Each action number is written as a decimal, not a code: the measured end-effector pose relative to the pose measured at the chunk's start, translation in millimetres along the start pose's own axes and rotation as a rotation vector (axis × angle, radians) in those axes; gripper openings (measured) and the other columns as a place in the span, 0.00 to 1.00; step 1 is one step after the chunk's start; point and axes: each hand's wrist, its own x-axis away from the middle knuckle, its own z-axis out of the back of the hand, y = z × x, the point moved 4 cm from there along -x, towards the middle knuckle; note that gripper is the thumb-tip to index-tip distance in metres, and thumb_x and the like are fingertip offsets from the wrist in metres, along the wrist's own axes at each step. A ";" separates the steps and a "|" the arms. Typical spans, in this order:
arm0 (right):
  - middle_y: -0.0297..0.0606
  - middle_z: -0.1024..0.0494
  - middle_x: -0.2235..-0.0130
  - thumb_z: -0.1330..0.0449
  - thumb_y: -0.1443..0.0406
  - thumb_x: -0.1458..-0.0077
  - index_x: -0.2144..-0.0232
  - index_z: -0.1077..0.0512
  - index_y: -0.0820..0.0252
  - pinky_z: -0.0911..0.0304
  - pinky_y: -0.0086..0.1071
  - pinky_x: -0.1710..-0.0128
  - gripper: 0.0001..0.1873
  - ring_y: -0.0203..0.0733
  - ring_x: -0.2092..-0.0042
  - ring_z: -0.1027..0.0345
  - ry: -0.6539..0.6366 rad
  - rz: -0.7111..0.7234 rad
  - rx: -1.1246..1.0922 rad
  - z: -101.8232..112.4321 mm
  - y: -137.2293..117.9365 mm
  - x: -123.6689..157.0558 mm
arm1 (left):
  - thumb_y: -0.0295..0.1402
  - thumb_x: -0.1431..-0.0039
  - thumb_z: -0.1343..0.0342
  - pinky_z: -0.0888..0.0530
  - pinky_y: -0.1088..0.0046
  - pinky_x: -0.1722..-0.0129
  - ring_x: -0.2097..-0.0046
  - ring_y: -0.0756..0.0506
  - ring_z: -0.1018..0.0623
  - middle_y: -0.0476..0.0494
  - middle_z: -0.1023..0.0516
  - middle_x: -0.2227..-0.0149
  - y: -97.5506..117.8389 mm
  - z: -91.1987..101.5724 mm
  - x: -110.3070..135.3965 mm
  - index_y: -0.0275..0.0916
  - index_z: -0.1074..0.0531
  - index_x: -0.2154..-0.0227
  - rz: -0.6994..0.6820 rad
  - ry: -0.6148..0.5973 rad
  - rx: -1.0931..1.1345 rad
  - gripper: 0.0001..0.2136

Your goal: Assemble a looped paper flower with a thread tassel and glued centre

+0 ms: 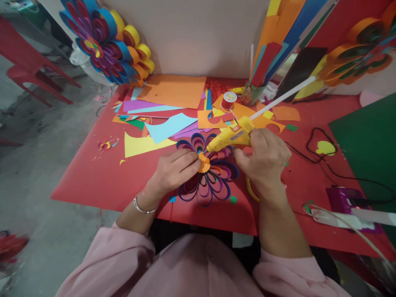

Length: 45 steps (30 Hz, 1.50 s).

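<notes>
My right hand (266, 159) is wrapped round a yellow glue gun (230, 136), with a long white glue stick (281, 98) standing out of its back end. Its nozzle points down and left at a small orange paper flower shape (203, 163); whether the tip touches it I cannot tell. The fingers of my left hand (177, 168) pinch that orange piece at its left edge. Directly underneath lies a quilled paper flower (219, 192) of looped purple, blue and dark strips, partly hidden by my left hand.
Paper offcuts and an orange sheet (173, 90) cover the back of the red table (102, 177). A thread spool (229, 100) and a cup of paper strips (252, 93) stand behind. At right, a black cord (309, 146) runs near a power strip (343, 218). Large paper flowers (107, 45) lean at back left.
</notes>
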 end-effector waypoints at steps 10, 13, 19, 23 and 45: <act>0.41 0.26 0.67 0.40 0.62 0.46 0.60 0.26 0.58 0.41 0.39 0.66 0.11 0.49 0.65 0.33 -0.090 -0.089 -0.019 -1.1 1.0 -1.0 | 0.23 0.35 0.39 0.18 0.68 0.59 0.57 0.44 0.17 0.41 0.17 0.59 0.1 -0.2 0.3 0.38 0.27 0.56 0.015 0.000 0.012 0.08; 0.41 0.26 0.67 0.40 0.62 0.46 0.59 0.26 0.59 0.41 0.39 0.67 0.12 0.48 0.65 0.34 -0.091 -0.097 -0.045 -1.6 1.7 -0.8 | 0.23 0.36 0.38 0.18 0.67 0.59 0.57 0.44 0.17 0.40 0.17 0.59 0.1 -0.5 0.1 0.38 0.27 0.56 0.016 0.001 0.016 0.08; 0.42 0.25 0.67 0.41 0.63 0.45 0.59 0.26 0.59 0.42 0.39 0.67 0.12 0.48 0.65 0.34 -0.073 -0.077 -0.032 -3.0 2.8 0.5 | 0.23 0.35 0.39 0.18 0.67 0.58 0.56 0.44 0.17 0.39 0.17 0.59 0.7 0.0 0.7 0.37 0.27 0.56 0.012 0.001 0.020 0.08; 0.41 0.25 0.67 0.41 0.63 0.45 0.59 0.26 0.59 0.41 0.38 0.67 0.11 0.48 0.66 0.33 -0.034 -0.050 -0.004 -1.2 2.2 0.7 | 0.23 0.35 0.38 0.18 0.67 0.58 0.56 0.44 0.17 0.39 0.16 0.59 0.5 0.2 1.5 0.36 0.27 0.56 0.001 0.006 0.010 0.08; 0.41 0.25 0.67 0.41 0.65 0.45 0.59 0.26 0.60 0.40 0.38 0.66 0.10 0.47 0.66 0.32 -0.025 -0.035 -0.036 0.5 3.5 0.5 | 0.23 0.36 0.38 0.18 0.67 0.58 0.55 0.43 0.17 0.39 0.17 0.58 0.3 0.3 2.8 0.36 0.26 0.56 0.004 -0.004 0.020 0.08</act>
